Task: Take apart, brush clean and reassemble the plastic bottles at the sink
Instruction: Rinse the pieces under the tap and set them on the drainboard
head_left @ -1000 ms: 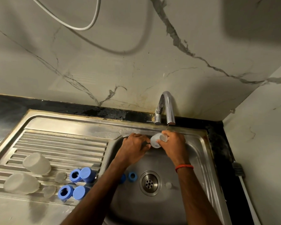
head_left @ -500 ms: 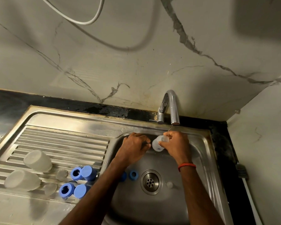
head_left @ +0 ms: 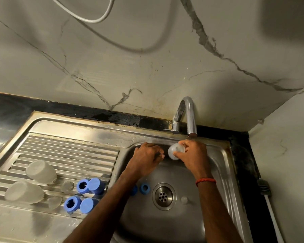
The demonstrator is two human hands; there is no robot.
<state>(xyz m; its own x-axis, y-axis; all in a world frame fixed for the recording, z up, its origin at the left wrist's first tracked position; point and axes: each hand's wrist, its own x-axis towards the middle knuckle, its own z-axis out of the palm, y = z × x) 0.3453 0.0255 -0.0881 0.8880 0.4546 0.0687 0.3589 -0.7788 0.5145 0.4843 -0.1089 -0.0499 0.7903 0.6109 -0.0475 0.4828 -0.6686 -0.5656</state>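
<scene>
My right hand point(head_left: 193, 155) grips a small translucent bottle body point(head_left: 174, 152) just below the tap spout point(head_left: 191, 132), with its open end turned left. A thin trickle runs from the spout onto it. Close to the left of the bottle, my left hand point(head_left: 146, 156) is curled into a fist; whether it holds anything is hidden. On the ribbed drainboard lie two more translucent bottle bodies point(head_left: 40, 171) point(head_left: 24, 192), two clear discs point(head_left: 67, 186) and several blue caps and rings point(head_left: 82, 185) point(head_left: 87, 205).
In the steel basin a blue ring point(head_left: 144, 188) lies left of the drain point(head_left: 164, 196), and a small clear piece point(head_left: 183, 199) lies right of it. A second blue piece point(head_left: 134, 190) shows beside my left forearm. A white cable point(head_left: 272, 216) runs along the right counter.
Both hands stay under the tap. The bottle in my right hand has turned a little and sits slightly closer to the spout.
</scene>
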